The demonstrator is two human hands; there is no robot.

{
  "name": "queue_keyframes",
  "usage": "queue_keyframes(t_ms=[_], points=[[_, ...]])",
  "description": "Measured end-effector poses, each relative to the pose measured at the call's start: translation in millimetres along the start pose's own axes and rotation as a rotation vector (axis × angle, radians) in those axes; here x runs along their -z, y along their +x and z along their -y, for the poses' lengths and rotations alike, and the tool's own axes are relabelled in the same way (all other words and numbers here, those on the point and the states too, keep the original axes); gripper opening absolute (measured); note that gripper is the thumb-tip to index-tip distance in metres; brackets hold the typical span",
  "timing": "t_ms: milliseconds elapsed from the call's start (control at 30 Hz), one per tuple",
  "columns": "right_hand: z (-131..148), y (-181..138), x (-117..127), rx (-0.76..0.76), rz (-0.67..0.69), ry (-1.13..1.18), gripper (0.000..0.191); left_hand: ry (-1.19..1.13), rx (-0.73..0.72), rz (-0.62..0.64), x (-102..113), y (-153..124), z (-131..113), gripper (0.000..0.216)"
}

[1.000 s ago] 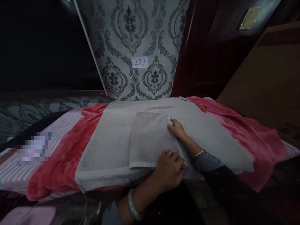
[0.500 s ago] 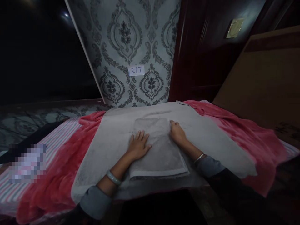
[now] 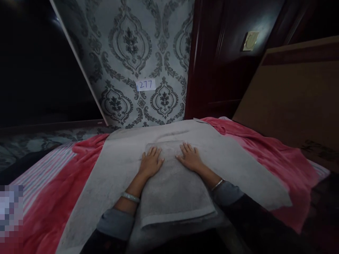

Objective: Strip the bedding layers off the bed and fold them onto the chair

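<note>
A small folded grey towel (image 3: 173, 192) lies on top of a larger grey towel (image 3: 233, 162) spread flat. My left hand (image 3: 150, 163) rests palm down on the folded towel's far left part, fingers stretched out. My right hand (image 3: 189, 157) lies flat on its far right part, fingers also spread. Both hands sit side by side, a little apart, holding nothing. Each wrist wears a bracelet.
Under the grey towels lies a red-pink fleece blanket (image 3: 267, 155) over a striped sheet (image 3: 45, 169). Behind stands a patterned wall with a paper label reading 277 (image 3: 145, 84), a dark wooden door (image 3: 225, 60) and a brown board (image 3: 293, 91) at the right.
My left hand went from the folded towel's near edge up to its far part. My right hand slid from the right edge onto the top. Both now lie flat.
</note>
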State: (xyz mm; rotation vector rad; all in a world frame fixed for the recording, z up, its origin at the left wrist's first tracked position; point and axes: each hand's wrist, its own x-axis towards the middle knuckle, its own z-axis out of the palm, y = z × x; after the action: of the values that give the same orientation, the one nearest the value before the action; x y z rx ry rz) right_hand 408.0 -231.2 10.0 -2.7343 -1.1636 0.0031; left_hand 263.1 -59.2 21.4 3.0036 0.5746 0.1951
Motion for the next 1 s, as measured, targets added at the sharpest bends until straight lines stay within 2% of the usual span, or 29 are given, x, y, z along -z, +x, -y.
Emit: queue_keyframes(t_ms=[100,233,300,367,433,467,567,733,900,1000], points=[[-16.4,-2.4,6.5,-0.067,0.012,-0.005,0.072,-0.006,0.003,0.018,1.1,0.9,0.6,0.061],[-4.3,-13.9,18.5,-0.097,0.01,0.03,0.069,-0.031,-0.018,0.002,3.3,2.9,-1.3,0.064],[9.6,-27.1,20.1,0.012,-0.053,0.06,0.07,-0.039,-0.017,-0.006,2.8,3.1,-2.9,0.064],[20.9,-45.5,16.8,0.239,-0.079,0.09,0.071,-0.044,-0.017,-0.007,2.6,2.4,-5.1,0.064],[23.1,-64.9,9.9,0.407,-0.012,0.104,0.069,-0.049,-0.013,-0.015,3.0,1.4,-7.2,0.064],[19.8,-73.2,6.2,0.431,0.028,0.1,0.068,-0.051,-0.01,-0.02,3.3,1.0,-8.1,0.064],[-4.1,-89.0,-1.1,0.34,0.067,0.075,0.067,-0.057,-0.008,-0.04,3.3,0.0,-8.9,0.063],[-45.3,-101.2,-3.2,0.17,0.021,0.063,0.064,-0.096,0.015,-0.15,-1.3,-1.9,-4.0,0.056],[-57.0,-119.1,-5.6,0.131,-0.055,0.057,0.06,-0.212,0.126,-0.268,0.2,0.4,2.5,0.051],[-56.5,-125.1,-4.5,0.126,-0.081,0.053,0.059,-0.48,0.3,-0.305,8.5,5.8,9.7,0.051]])
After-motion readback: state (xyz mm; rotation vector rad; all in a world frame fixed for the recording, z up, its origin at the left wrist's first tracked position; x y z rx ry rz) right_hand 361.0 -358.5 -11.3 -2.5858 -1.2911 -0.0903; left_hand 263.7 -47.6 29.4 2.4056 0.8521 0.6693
